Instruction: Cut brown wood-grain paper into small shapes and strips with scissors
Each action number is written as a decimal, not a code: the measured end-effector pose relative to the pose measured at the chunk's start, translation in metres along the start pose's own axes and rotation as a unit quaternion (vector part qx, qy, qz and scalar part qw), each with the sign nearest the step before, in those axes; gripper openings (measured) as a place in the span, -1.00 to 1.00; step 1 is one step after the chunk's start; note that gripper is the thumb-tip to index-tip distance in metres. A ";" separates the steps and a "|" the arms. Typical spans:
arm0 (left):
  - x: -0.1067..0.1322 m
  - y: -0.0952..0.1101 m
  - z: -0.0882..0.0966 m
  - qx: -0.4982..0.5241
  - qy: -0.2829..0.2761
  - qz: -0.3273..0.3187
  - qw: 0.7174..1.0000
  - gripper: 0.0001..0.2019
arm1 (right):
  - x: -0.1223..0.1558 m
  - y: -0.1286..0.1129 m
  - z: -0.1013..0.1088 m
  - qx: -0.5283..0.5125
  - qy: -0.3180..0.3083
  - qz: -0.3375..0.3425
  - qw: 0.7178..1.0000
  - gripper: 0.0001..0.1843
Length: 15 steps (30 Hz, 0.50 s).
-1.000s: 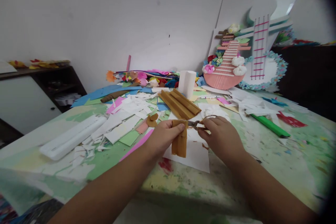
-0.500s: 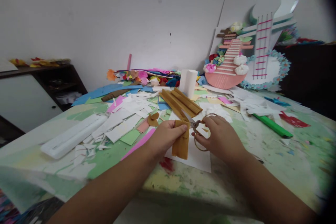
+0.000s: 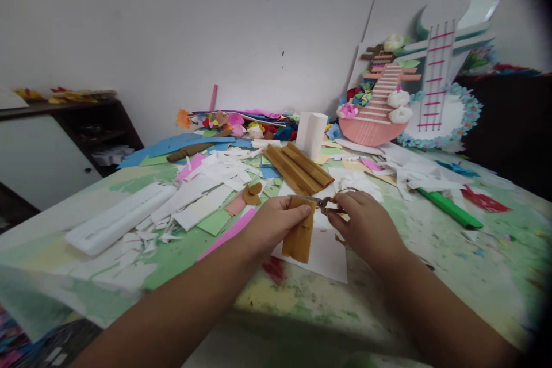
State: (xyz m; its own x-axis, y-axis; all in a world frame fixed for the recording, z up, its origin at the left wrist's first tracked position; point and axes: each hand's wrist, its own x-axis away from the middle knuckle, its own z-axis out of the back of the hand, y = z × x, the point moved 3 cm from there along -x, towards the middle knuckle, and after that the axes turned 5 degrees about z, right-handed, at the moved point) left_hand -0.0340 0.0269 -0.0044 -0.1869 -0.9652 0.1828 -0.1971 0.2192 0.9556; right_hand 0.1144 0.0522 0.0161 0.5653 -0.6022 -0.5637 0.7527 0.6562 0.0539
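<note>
My left hand pinches the top of a folded brown paper strip that hangs down over a white sheet. My right hand grips a pair of scissors with round golden handles. The blades are closed across the upper edge of the brown strip, right beside my left thumb. Just behind the hands lies a bundle of brown pleated paper sticks.
The paint-stained table is strewn with white and coloured paper scraps. A white foam block lies at left, a green marker at right, a white paper roll behind. A pink paper guitar craft leans on the wall.
The scissors opened half a second ago and have closed again on the top of the brown strip. Both hands stay in nearly the same place.
</note>
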 end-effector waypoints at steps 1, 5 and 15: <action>-0.001 -0.001 0.000 0.002 -0.004 0.000 1.000 -0.82 | -0.001 0.001 0.000 -0.019 -0.004 -0.016 1.000 -0.93; -0.002 -0.002 0.001 0.010 0.002 -0.001 1.000 -0.78 | -0.001 0.007 0.000 -0.160 -0.038 -0.131 0.978 -0.76; 0.003 0.000 -0.004 -0.052 -0.047 0.023 0.997 -0.78 | 0.002 -0.009 -0.016 -0.574 -0.032 -0.212 0.790 -0.77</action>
State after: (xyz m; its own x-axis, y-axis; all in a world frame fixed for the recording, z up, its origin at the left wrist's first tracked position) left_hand -0.0303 0.0236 -0.0029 -0.2830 -0.9358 0.2102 -0.0857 0.2429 0.9663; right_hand 0.1036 0.0522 0.0016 0.3890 -0.8759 -0.2853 0.0974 0.3470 -0.9328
